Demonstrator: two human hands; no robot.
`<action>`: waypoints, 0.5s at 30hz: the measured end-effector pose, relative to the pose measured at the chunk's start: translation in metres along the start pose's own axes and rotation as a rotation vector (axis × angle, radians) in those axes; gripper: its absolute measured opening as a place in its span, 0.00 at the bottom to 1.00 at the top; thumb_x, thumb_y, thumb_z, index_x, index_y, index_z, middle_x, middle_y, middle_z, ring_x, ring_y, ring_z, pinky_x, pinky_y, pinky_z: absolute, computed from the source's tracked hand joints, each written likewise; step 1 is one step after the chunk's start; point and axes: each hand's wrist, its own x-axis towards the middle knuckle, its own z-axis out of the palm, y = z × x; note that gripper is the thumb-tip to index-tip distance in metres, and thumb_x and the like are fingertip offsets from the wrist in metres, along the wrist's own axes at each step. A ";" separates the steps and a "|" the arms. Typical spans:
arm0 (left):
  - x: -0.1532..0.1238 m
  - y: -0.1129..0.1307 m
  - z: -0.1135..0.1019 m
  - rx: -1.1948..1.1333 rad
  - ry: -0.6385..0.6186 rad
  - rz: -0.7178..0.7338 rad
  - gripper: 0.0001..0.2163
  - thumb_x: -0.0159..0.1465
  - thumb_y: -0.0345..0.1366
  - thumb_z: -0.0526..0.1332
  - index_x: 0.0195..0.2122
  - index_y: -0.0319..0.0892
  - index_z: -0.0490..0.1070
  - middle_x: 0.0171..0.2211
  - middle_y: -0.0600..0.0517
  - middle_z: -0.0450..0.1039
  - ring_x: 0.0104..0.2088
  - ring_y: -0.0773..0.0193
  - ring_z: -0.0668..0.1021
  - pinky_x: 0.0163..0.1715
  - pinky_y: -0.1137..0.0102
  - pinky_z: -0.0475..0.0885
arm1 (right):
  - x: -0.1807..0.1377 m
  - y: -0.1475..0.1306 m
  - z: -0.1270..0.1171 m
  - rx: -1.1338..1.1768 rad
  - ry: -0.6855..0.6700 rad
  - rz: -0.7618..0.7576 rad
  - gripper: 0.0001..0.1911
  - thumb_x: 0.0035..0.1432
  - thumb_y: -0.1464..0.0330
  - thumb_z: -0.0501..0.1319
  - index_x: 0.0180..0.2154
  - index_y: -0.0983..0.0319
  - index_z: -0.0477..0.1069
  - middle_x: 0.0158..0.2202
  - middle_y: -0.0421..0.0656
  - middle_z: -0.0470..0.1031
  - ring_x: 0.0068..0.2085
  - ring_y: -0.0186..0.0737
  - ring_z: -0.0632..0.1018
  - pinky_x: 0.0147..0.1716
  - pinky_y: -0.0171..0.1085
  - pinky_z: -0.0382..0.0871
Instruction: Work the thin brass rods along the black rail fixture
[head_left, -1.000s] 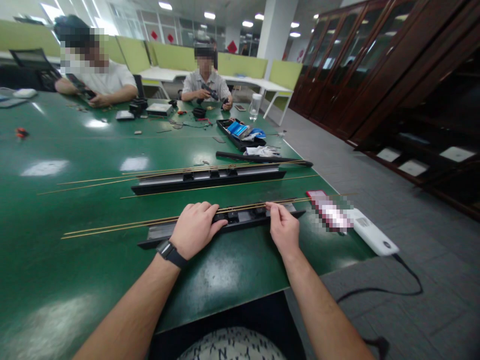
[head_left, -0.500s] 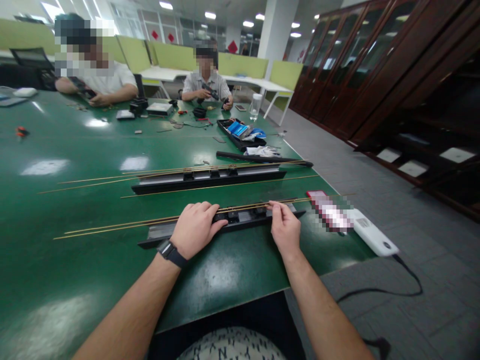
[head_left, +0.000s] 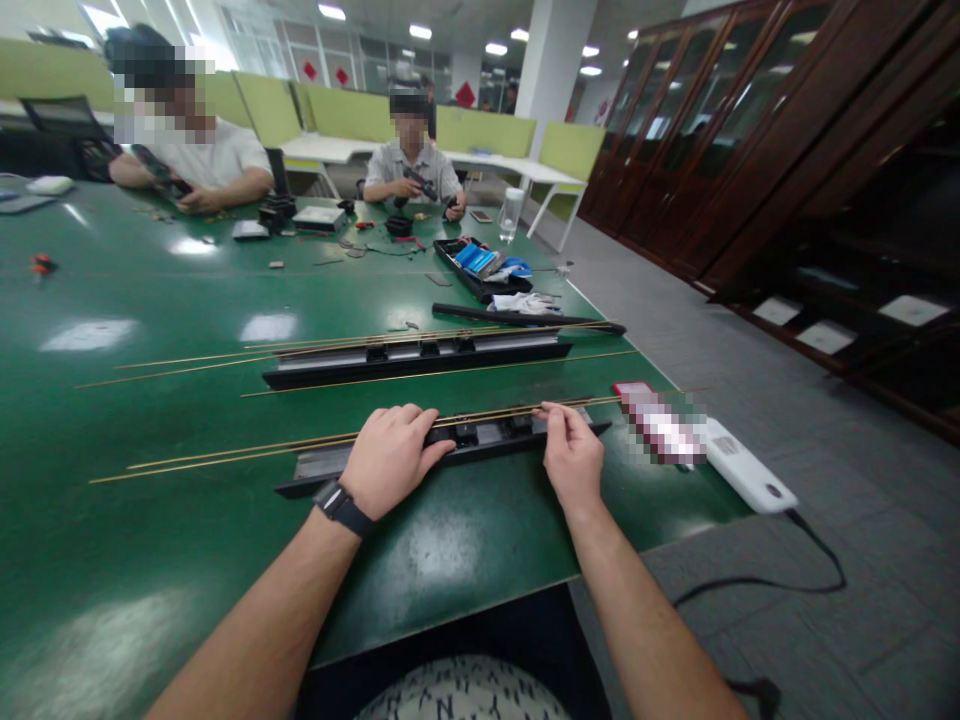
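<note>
My left hand [head_left: 394,455], with a black band on its wrist, is wrapped over a long black channel-shaped rail [head_left: 487,455] lying on the green table. Its fingers press down on the rail's far side, and the thumb rests near the black blocks [head_left: 465,432] inside. Two thin brass-coloured rods [head_left: 225,455] run lengthwise over the rail and pass under my left fingers. Toward the rail's right end, my right hand [head_left: 571,450] pinches one of these rods between thumb and fingertips. Exactly which rod is partly hidden by the fingers.
Beyond lies a second black rail [head_left: 420,365] with several rods across it. A red-edged phone [head_left: 637,400] and a white power strip [head_left: 750,465] lie at the right table edge. Farther back are a black tray [head_left: 480,265], white gloves [head_left: 525,302] and two people seated.
The nearer rod has slid a little to the left; its left end reaches farther out. My hands have hardly moved. The person at the far left has shifted slightly.
</note>
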 end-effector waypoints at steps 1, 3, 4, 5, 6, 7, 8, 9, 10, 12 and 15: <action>0.000 0.000 0.000 0.001 0.000 0.001 0.18 0.72 0.52 0.58 0.50 0.42 0.76 0.41 0.45 0.78 0.42 0.52 0.79 0.43 0.60 0.68 | 0.000 0.000 0.000 -0.003 -0.001 0.003 0.19 0.71 0.55 0.56 0.47 0.59 0.80 0.42 0.46 0.86 0.45 0.46 0.86 0.49 0.43 0.78; 0.000 0.000 -0.001 0.005 -0.002 0.003 0.19 0.72 0.52 0.57 0.50 0.42 0.76 0.42 0.45 0.78 0.42 0.52 0.79 0.43 0.59 0.69 | 0.000 -0.001 0.000 0.003 -0.022 -0.002 0.19 0.71 0.55 0.56 0.46 0.59 0.80 0.43 0.46 0.86 0.46 0.46 0.86 0.50 0.42 0.78; 0.000 0.000 -0.001 0.006 -0.003 0.004 0.19 0.72 0.52 0.57 0.50 0.42 0.76 0.42 0.45 0.78 0.42 0.52 0.79 0.43 0.59 0.69 | 0.000 -0.002 0.000 0.009 -0.036 -0.009 0.19 0.71 0.56 0.57 0.46 0.59 0.81 0.43 0.46 0.86 0.47 0.46 0.86 0.49 0.42 0.78; 0.000 0.000 -0.001 0.006 -0.005 0.004 0.19 0.73 0.52 0.57 0.50 0.42 0.76 0.42 0.45 0.78 0.42 0.52 0.79 0.43 0.59 0.69 | -0.001 -0.003 0.000 0.014 -0.050 -0.020 0.19 0.71 0.56 0.57 0.46 0.59 0.81 0.43 0.46 0.86 0.47 0.46 0.86 0.49 0.41 0.78; 0.000 0.000 -0.002 0.005 -0.008 0.005 0.19 0.73 0.52 0.57 0.50 0.42 0.75 0.42 0.45 0.78 0.42 0.51 0.79 0.43 0.59 0.69 | -0.001 -0.004 0.000 0.016 -0.058 -0.028 0.19 0.71 0.55 0.57 0.46 0.59 0.81 0.43 0.46 0.86 0.47 0.46 0.86 0.49 0.41 0.79; 0.000 0.000 -0.002 0.003 -0.010 0.005 0.19 0.73 0.52 0.57 0.50 0.42 0.75 0.42 0.45 0.78 0.42 0.51 0.79 0.43 0.59 0.69 | -0.001 -0.005 -0.001 0.014 -0.060 -0.031 0.19 0.71 0.55 0.57 0.46 0.60 0.81 0.43 0.47 0.86 0.47 0.46 0.86 0.49 0.41 0.79; 0.000 0.000 -0.002 0.001 -0.011 0.004 0.19 0.73 0.52 0.57 0.50 0.42 0.75 0.42 0.45 0.78 0.42 0.51 0.79 0.43 0.59 0.69 | -0.001 -0.005 -0.001 0.010 -0.054 -0.027 0.19 0.71 0.55 0.57 0.47 0.60 0.81 0.42 0.47 0.86 0.46 0.46 0.86 0.48 0.41 0.79; 0.000 0.000 -0.002 -0.002 -0.011 0.002 0.19 0.73 0.52 0.56 0.50 0.42 0.75 0.42 0.45 0.78 0.42 0.51 0.79 0.43 0.59 0.69 | -0.001 -0.005 -0.001 0.007 -0.042 -0.020 0.19 0.71 0.55 0.57 0.47 0.60 0.80 0.42 0.47 0.86 0.46 0.46 0.86 0.48 0.42 0.79; 0.000 0.000 -0.002 -0.004 -0.011 0.001 0.19 0.73 0.52 0.56 0.50 0.42 0.75 0.42 0.44 0.78 0.42 0.51 0.79 0.43 0.59 0.69 | -0.001 -0.005 -0.001 0.005 -0.025 -0.011 0.19 0.71 0.55 0.57 0.48 0.60 0.80 0.42 0.47 0.86 0.45 0.47 0.86 0.48 0.42 0.79; 0.000 0.000 -0.001 -0.007 -0.010 -0.002 0.19 0.72 0.52 0.57 0.49 0.43 0.76 0.42 0.44 0.78 0.42 0.52 0.79 0.43 0.59 0.69 | 0.001 -0.003 -0.001 0.002 0.003 0.008 0.20 0.71 0.55 0.56 0.47 0.60 0.79 0.42 0.47 0.86 0.46 0.46 0.86 0.49 0.43 0.78; 0.001 0.000 -0.001 -0.006 -0.015 -0.003 0.19 0.72 0.52 0.57 0.50 0.42 0.76 0.42 0.44 0.78 0.42 0.51 0.79 0.43 0.59 0.69 | 0.001 -0.001 -0.001 -0.004 -0.004 0.008 0.20 0.72 0.55 0.55 0.46 0.59 0.80 0.43 0.46 0.86 0.47 0.46 0.86 0.50 0.43 0.78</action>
